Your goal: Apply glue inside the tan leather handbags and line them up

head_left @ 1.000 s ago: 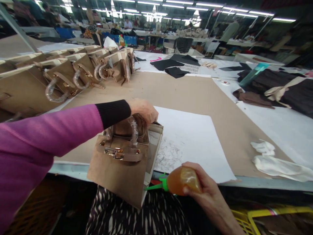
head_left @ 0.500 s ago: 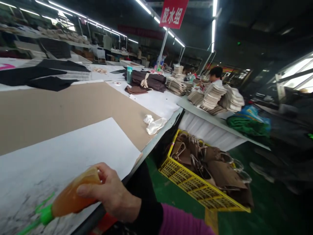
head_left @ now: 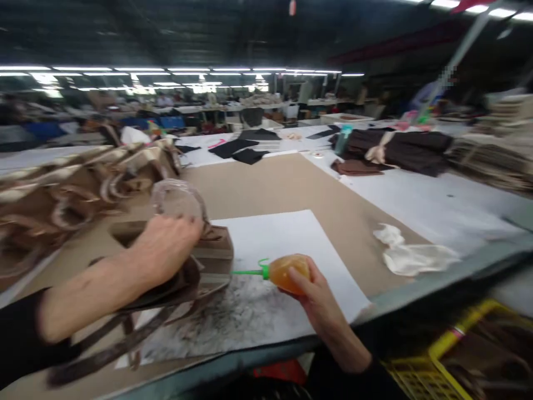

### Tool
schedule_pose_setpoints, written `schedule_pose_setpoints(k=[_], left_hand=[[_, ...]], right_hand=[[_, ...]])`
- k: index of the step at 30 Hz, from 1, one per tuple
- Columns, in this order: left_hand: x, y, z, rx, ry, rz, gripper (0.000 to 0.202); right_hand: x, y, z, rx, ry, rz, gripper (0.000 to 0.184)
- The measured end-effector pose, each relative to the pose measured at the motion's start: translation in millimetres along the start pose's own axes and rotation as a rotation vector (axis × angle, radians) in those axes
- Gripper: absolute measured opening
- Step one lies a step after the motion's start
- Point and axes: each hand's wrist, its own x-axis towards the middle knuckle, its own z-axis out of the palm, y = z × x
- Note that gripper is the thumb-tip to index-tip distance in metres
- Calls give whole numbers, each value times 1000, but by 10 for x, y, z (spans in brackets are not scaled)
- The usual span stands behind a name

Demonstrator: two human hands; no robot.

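Observation:
My left hand (head_left: 164, 250) grips the top of a tan leather handbag (head_left: 212, 250), which lies tilted over a white paper sheet (head_left: 291, 239). The bag's plastic-wrapped handle (head_left: 179, 200) arches up behind my hand, and long dark straps trail down toward the table's front edge. My right hand (head_left: 310, 294) is shut around an amber squeeze bottle (head_left: 287, 273) with a green nozzle. The nozzle points left toward the bag, a short distance from it. The paper under the bag is smudged grey.
A row of similar bags (head_left: 62, 191) stands at the left on the tan board table cover (head_left: 266, 189). Crumpled white cloth (head_left: 412, 255) lies to the right. Dark brown fabric (head_left: 395, 150) and a teal bottle (head_left: 342, 139) stand beyond. A yellow crate (head_left: 433, 372) sits below the front edge.
The view swung right toward the crate, then back to the table. The bag has turned and now lies tilted with its straps hanging. My right hand has brought the bottle near it.

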Motion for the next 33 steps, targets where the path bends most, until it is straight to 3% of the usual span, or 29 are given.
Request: schedule_pose_setpoints(k=[2, 5, 11, 14, 17, 22, 33], left_hand=[[-184, -147, -16, 38, -96, -7, 18], [-227, -134, -16, 25, -177, 18, 28], [-240, -27, 104, 4, -154, 29, 28], [-307, -47, 218, 2, -98, 16, 27], [-375, -47, 320, -18, -31, -17, 24], [-460, 22, 406, -27, -17, -50, 25], [-644, 112, 467, -56, 0, -124, 30]], right_hand=[[52, 8, -25, -45, -31, 9, 43], [75, 50, -39, -164, -55, -32, 44], [224, 149, 30, -577, 57, -217, 54], [349, 156, 117, -679, 68, -262, 56], [451, 159, 201, -697, 32, -284, 54], [538, 180, 260, -703, 11, -267, 54], [476, 257, 98, -623, -86, -164, 48]])
